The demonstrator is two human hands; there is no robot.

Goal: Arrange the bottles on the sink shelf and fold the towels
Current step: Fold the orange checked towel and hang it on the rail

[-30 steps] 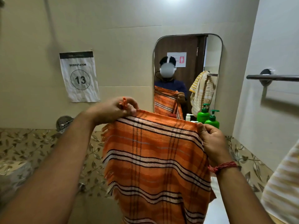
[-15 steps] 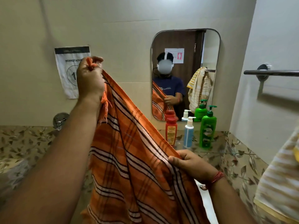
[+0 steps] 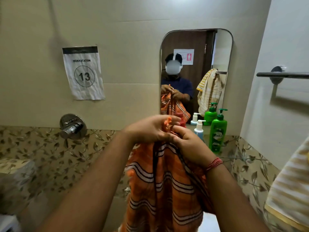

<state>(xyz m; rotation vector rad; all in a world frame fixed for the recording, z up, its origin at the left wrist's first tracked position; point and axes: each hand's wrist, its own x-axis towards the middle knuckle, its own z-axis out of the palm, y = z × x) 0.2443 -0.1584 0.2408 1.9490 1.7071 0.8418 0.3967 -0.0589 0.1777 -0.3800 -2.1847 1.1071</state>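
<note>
Hanging lengthwise straight down, orange towel (image 3: pixel 164 185) pinched by both hands' fingers (image 3: pixel 168 124).

The left hand (image 3: pixel 150 129) and the right hand (image 3: pixel 189 144) meet in front of the mirror (image 3: pixel 222 52) and pinch together the top corners of the orange striped towel (image 3: pixel 163 185), which hangs down doubled below them. Behind the hands, a green bottle (image 3: pixel 218 133) and a white pump bottle (image 3: pixel 199 127) stand on the shelf. A yellow striped towel (image 3: pixel 287 186) shows at the right edge.
</note>
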